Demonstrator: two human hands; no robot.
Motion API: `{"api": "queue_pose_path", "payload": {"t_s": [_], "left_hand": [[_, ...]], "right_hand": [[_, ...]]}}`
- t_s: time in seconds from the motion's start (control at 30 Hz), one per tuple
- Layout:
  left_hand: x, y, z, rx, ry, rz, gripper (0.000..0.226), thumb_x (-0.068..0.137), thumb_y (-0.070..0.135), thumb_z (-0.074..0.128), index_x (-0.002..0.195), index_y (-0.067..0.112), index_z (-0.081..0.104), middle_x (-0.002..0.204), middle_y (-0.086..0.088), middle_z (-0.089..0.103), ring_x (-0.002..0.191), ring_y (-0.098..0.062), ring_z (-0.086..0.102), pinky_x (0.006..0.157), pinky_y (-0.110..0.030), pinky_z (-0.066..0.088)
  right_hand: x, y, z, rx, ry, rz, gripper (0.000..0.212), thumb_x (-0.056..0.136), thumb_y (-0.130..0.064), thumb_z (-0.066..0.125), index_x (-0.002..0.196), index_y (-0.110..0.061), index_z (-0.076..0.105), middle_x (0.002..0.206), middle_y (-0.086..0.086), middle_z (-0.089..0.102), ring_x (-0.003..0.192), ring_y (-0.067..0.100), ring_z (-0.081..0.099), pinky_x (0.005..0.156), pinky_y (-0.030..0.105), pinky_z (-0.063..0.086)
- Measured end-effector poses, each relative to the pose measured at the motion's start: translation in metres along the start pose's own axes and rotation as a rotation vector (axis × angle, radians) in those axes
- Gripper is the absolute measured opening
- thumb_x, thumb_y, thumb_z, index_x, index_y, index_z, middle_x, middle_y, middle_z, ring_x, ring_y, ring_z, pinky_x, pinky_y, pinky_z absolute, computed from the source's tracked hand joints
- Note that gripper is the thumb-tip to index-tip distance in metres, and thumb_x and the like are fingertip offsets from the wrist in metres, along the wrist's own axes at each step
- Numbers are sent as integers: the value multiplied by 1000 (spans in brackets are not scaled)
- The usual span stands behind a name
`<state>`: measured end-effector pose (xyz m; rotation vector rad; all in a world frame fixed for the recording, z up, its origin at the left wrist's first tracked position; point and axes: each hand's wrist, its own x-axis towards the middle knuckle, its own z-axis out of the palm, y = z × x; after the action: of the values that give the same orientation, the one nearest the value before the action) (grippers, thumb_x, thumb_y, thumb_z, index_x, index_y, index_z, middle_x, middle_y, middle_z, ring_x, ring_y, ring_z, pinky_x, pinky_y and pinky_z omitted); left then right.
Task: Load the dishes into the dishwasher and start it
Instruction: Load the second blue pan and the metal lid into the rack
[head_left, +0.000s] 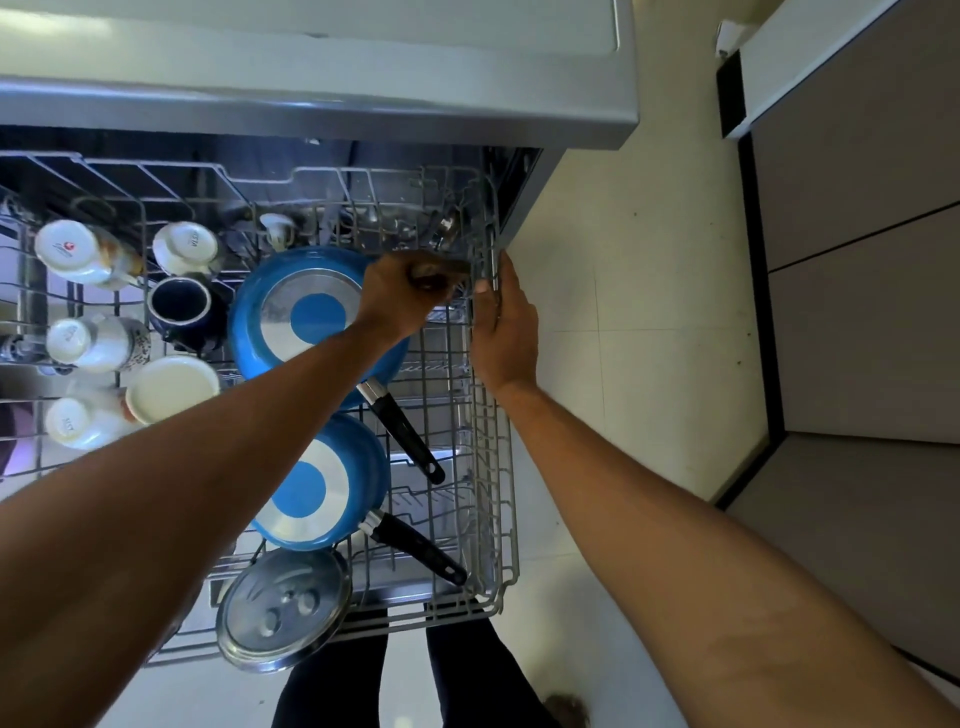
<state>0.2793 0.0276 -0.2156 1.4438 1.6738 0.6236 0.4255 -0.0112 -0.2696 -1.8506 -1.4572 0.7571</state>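
Person is leaning over a pulled-out dishwasher rack (493, 467).
Right hand (505, 332) is gripping its right rim; left hand (410, 293) is curling round a blurred brown object (436, 275) just above the wires. 2 blue pans (306, 317) are lying upside down inside.

Wire rack (488, 467) holds pans (270, 312), cups (67, 249), lid (283, 608).

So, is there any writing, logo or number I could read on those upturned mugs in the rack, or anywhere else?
"VISTA", probably, printed sideways: base of the upturned white mug beside the large blue pan.
Red logo above tiny print, unreadable: base of the far-left back white mug.
Dark marks, too blurred: bases of the two nearer left white mugs.
Nothing else readable.
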Motion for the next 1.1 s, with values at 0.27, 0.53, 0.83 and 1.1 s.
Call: {"api": "queue_pose_path", "payload": {"t_s": [0.27,0.53,0.83,1.1], "left_hand": [[17,-7,7,94,-36,-25,20,82,17,78,102,20,75,102,0,74,98,-15,68,91,-34,55],[6,-11,-9,80,-24,-35,22,80,15,79,101,17,72,100,6,69,99,-9,64,74,-6,44],[-40,-26,-51,65,46,-8,17,89,5,64,98,16,73,91,8,68,84,-3,61,70,4,37],[-113,-46,-131,67,101,-35,13,92,10,63,93,21,70,90,1,70,77,4,63,79,-12,49]], "right_hand": [[-1,-2,0,9,-5,26,60,103,-57,26,155,-29,31,102,-1,65,97,22,60,83,45,53],[-1,-6,-3,49,-12,26,60,103,-57,28,155,-27,32,104,0,67,97,22,61,86,47,53],[-3,-23,-15,83,-38,35,53,106,-39,37,155,-20,34,115,-2,67,98,13,63,90,26,51],[-11,-55,-33,-38,-142,285,51,105,-45,39,150,-22,41,142,12,53,130,30,49,107,33,38]]}}
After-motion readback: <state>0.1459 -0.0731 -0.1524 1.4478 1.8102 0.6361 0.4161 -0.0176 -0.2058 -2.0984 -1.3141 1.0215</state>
